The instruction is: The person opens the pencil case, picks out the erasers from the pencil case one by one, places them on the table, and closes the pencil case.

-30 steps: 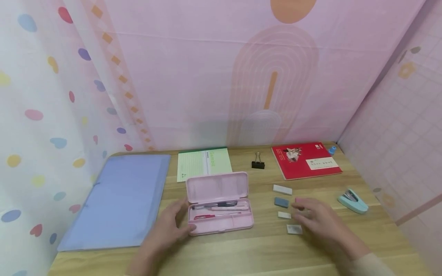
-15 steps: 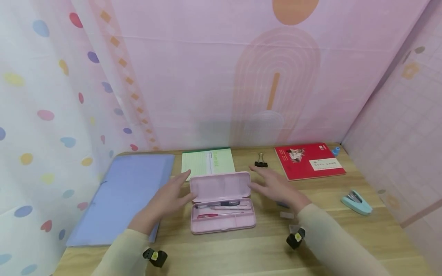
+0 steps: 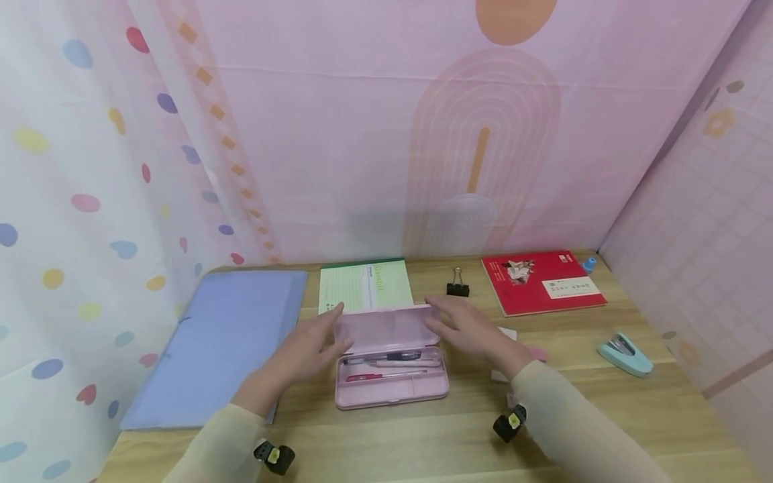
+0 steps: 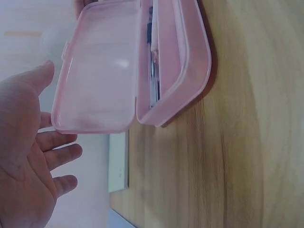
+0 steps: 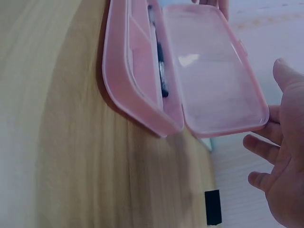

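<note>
A pink pencil case [image 3: 392,396] lies on the wooden table with its lid [image 3: 386,329] raised. Inside are a black pen [image 3: 401,355], a pale pink pen [image 3: 407,364] and a red pen [image 3: 377,376]. My left hand [image 3: 304,349] is at the lid's left corner, fingertips against its back edge and thumb free of it in the left wrist view. At the right corner, my right hand [image 3: 468,325] touches the lid with its fingers behind the edge; the thumb stands apart in the right wrist view. Neither hand grips the lid.
A blue folder [image 3: 223,342] lies left, a green notepad [image 3: 362,285] behind the case. Right of it are a black binder clip [image 3: 457,289], red notebook [image 3: 543,285], blue cap-like piece [image 3: 589,265], mint stapler [image 3: 628,355] and small blocks, partly hidden by my right arm.
My right hand has left the small blocks and come to the lid's right corner. My left hand has moved up to the left corner. The lid's top edge has lowered slightly.
</note>
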Available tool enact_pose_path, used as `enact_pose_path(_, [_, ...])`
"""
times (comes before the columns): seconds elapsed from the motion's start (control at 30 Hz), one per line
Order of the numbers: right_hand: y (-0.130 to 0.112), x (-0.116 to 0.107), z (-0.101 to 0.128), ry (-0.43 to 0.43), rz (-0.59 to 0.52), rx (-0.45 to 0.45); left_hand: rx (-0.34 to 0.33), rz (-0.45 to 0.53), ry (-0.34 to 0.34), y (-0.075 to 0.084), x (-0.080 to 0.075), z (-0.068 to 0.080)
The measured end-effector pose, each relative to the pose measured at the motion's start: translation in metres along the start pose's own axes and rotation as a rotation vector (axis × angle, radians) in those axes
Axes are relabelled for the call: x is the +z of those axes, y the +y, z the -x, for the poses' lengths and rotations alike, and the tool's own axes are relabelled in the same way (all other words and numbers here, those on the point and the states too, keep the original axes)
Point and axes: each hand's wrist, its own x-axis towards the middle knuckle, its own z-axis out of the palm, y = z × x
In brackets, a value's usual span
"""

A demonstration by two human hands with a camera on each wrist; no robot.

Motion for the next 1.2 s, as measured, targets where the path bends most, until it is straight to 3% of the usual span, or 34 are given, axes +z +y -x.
enact_pose_path(0.17, [-0.01,0.001,0.018,0.034,0.004,-0.047,0.056,-0.04,0.071,0.016,0.001,0.013])
enact_pose_path(0.33, [-0.02,0.009,0.034,0.109,0.03,-0.11,0.066,-0.101,0.113,0.041,0.012,0.027])
enact_pose_path(0.47, [-0.028,0.021,0.04,0.15,0.039,-0.114,0.053,-0.14,0.103,0.057,0.026,0.035])
enact_pose_path(0.6, [-0.035,0.035,0.04,0.122,0.075,-0.101,-0.004,-0.183,0.064,0.066,0.038,0.04])
enact_pose_path(0.83, [-0.036,0.061,0.038,0.008,0.288,-0.045,-0.104,-0.203,0.01,0.058,0.053,0.043])
enact_pose_path(1.03, [-0.033,0.076,0.04,-0.016,0.275,-0.004,-0.105,-0.241,0.043,0.045,0.071,0.043])
enact_pose_path(1.2, [-0.028,0.087,0.042,-0.024,0.261,0.031,-0.091,-0.255,0.051,0.043,0.081,0.044])
